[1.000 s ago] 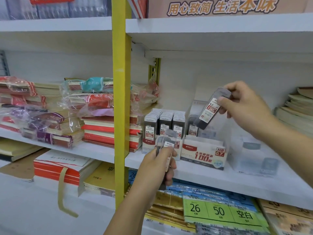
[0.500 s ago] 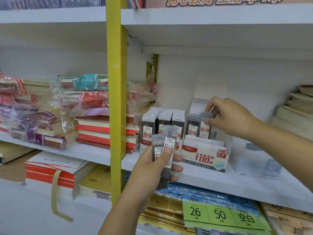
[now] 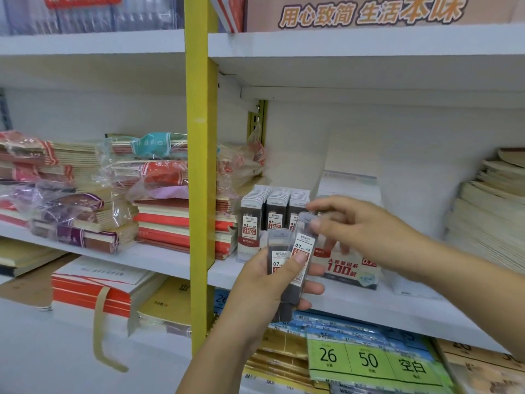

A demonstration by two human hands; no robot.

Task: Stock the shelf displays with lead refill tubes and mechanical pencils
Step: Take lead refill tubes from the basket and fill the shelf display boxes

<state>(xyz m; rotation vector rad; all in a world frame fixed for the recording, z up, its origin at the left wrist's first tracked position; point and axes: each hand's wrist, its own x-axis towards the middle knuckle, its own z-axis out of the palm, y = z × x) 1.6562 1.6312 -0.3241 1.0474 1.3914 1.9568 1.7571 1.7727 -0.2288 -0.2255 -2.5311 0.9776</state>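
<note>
lead refill tubes [image 3: 295, 260], 0.7 hb, small bunch: just in front of the shelf's front edge, fanned upright in the left hand [image 3: 264, 291], thumb clamped across the labels so each cap stands free. right hand [image 3: 366, 231]: blurred; thumb and forefinger appear pinched on the tallest cap, likely to draw one off. display box [image 3: 349, 268], 0.7: at the front edge of the shelf [image 3: 369, 311], likely destination. filled box [image 3: 272, 217], 0.5: just to its left.

Room above the tube rows [image 3: 275, 201] seems open; yellow post [image 3: 200, 166] bounds the left.
</note>
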